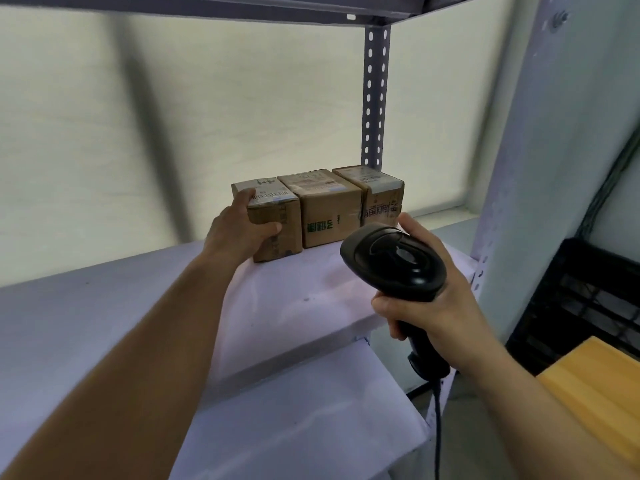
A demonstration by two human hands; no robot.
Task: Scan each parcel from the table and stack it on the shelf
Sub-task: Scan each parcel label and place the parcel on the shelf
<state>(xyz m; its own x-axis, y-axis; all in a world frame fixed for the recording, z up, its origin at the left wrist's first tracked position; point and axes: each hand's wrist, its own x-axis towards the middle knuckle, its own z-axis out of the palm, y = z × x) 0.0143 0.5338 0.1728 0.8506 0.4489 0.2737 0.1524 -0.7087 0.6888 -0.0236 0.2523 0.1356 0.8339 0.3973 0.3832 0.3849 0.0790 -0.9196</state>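
Three brown cardboard parcels stand side by side at the back right of the pale shelf board [104,306]. My left hand [239,230] grips the leftmost parcel [277,216], fingers over its top edge and thumb on its front face; it sits on the board against the middle parcel [325,209]. The right parcel [379,195] stands beside the rear upright. My right hand [426,299] holds a black handheld barcode scanner [394,261] by its handle, in front of the shelf's right end, its cable hanging down.
A perforated metal upright [374,91] rises behind the parcels and another shelf upright [498,188] stands at the right. A lower shelf board [294,420] lies beneath. A black plastic crate [581,299] and a yellow wooden surface [599,382] sit at the right.
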